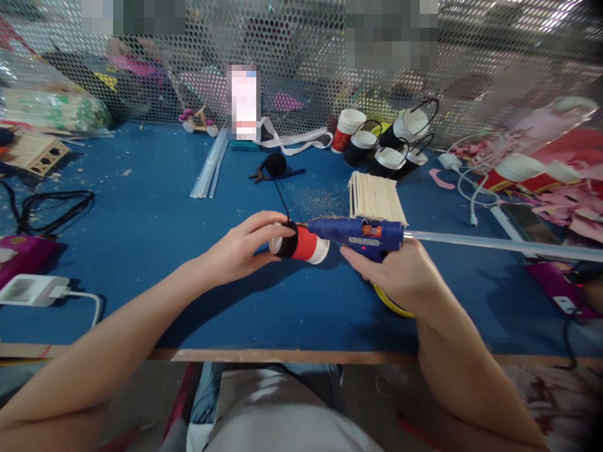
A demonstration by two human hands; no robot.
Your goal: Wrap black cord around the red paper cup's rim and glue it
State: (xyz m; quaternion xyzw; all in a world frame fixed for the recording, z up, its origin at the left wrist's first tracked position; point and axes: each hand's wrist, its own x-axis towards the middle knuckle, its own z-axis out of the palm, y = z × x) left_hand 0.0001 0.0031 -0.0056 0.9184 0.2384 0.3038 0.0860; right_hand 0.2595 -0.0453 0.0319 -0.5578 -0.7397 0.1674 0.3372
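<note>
Beside the right grip's (406, 271) glue gun (346, 230), the left (239, 246) clasps a red-black cup (305, 245).

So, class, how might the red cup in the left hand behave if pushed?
Tipped sideways, the red cup would probably roll, since its wall is round. It looks like paper, so likely light; the black cord wound around it may add grip.

At centre, the cup (307, 243) shows red and white with a black band; the glue gun (343, 230) is blue with orange inside. The tabletop (292, 320) is blue. Upper right: 1 red-and-white container (343, 138) near black-and-white pails (360, 150) (handles (377, 123) black too). Grey mesh (301, 37), dotted with holes, spans the top.
</note>
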